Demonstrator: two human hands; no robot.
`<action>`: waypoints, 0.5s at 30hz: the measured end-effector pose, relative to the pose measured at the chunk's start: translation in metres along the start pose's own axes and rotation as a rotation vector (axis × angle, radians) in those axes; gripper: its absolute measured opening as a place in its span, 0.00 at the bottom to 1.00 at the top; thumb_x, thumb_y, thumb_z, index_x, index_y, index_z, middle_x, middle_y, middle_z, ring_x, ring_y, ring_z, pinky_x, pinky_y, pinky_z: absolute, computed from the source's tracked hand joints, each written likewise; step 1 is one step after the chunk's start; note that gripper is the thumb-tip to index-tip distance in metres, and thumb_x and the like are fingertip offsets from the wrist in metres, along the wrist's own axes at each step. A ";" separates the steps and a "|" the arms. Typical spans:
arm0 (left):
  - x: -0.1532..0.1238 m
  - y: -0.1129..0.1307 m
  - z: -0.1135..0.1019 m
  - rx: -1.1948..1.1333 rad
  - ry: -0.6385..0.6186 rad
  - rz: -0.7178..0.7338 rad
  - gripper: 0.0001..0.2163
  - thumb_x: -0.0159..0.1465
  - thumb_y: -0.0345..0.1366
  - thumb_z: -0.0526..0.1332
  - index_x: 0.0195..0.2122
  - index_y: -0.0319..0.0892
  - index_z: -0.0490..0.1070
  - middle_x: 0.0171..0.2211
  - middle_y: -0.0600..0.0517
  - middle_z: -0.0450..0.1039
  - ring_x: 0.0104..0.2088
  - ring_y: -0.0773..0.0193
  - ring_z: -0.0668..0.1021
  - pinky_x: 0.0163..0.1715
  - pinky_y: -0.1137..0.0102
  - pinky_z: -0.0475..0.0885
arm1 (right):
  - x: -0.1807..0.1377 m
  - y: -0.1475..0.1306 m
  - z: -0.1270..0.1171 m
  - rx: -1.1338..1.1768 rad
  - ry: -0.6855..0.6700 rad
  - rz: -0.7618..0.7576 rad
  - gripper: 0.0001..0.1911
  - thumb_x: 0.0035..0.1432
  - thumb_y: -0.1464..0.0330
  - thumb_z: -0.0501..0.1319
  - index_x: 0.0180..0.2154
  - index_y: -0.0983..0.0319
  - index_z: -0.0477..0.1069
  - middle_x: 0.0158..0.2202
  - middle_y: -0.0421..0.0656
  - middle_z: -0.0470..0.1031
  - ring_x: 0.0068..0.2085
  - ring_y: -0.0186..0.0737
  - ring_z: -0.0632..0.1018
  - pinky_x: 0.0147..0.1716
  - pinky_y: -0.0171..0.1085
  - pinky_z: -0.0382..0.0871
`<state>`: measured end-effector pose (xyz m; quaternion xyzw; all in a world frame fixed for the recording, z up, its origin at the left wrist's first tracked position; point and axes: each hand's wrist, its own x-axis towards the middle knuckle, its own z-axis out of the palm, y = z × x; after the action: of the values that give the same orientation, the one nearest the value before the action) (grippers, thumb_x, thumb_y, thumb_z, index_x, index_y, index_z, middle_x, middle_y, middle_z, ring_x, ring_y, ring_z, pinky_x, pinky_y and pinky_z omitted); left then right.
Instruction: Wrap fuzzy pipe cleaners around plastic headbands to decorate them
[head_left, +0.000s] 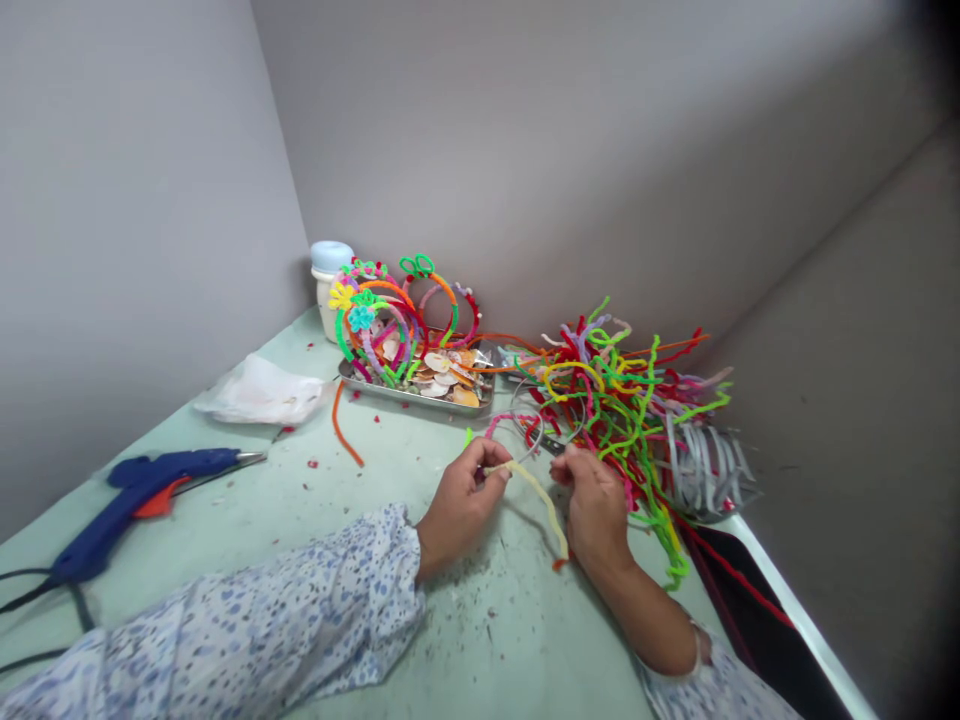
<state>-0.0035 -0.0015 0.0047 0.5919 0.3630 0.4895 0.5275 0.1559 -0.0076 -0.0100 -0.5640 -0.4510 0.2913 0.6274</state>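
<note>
My left hand (461, 510) pinches one end of a pale yellow pipe cleaner (546, 497) between thumb and fingertips. The pipe cleaner curves down to the right, its far end near a small orange piece (559, 565) and beside my right wrist. My right hand (598, 510) is closed, thumb against fingers; whatever it holds, if anything, cannot be made out. Just past its fingertips lies a dark tool (551, 443), partly hidden. Thin grey hoops (534, 440) lie behind both hands, next to a tangled heap of coloured pipe cleaners (626, 400).
A metal tray (420, 397) holds finished-looking pipe-cleaner headbands (375, 325) and flat pieces. Behind it stands a white jar with a blue lid (331, 258). To the left lie a blue glue gun (142, 495), a plastic bag (262, 392) and an orange pipe cleaner (343, 428). Bundled grey hoops (705, 465) sit right.
</note>
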 end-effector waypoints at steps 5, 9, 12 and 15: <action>0.000 0.000 -0.001 -0.003 -0.001 0.016 0.05 0.61 0.36 0.55 0.35 0.41 0.65 0.31 0.54 0.65 0.31 0.68 0.67 0.33 0.74 0.63 | 0.012 -0.010 -0.010 -0.104 0.113 -0.232 0.21 0.51 0.62 0.63 0.47 0.59 0.68 0.47 0.47 0.71 0.44 0.42 0.72 0.45 0.42 0.64; 0.000 -0.002 -0.001 -0.006 -0.004 0.013 0.05 0.61 0.36 0.55 0.36 0.41 0.65 0.31 0.54 0.64 0.30 0.68 0.67 0.32 0.74 0.63 | 0.014 -0.016 -0.014 -0.197 0.078 -0.156 0.12 0.55 0.60 0.58 0.32 0.61 0.74 0.34 0.45 0.75 0.38 0.43 0.74 0.44 0.43 0.65; 0.000 -0.001 -0.001 -0.012 -0.010 0.018 0.05 0.61 0.35 0.54 0.36 0.40 0.64 0.31 0.54 0.64 0.31 0.68 0.67 0.33 0.74 0.63 | 0.009 -0.021 -0.011 -0.208 -0.008 -0.212 0.19 0.52 0.63 0.62 0.47 0.58 0.70 0.47 0.45 0.73 0.46 0.45 0.72 0.48 0.45 0.62; 0.000 0.001 -0.001 -0.009 -0.011 0.024 0.05 0.62 0.35 0.54 0.36 0.40 0.64 0.31 0.54 0.64 0.31 0.68 0.67 0.32 0.74 0.63 | 0.000 -0.023 -0.004 -0.227 -0.235 -0.199 0.11 0.56 0.63 0.58 0.38 0.59 0.75 0.40 0.46 0.75 0.44 0.45 0.73 0.47 0.44 0.62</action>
<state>-0.0046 -0.0017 0.0058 0.5964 0.3506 0.4942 0.5263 0.1562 -0.0139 0.0130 -0.5460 -0.6046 0.2388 0.5285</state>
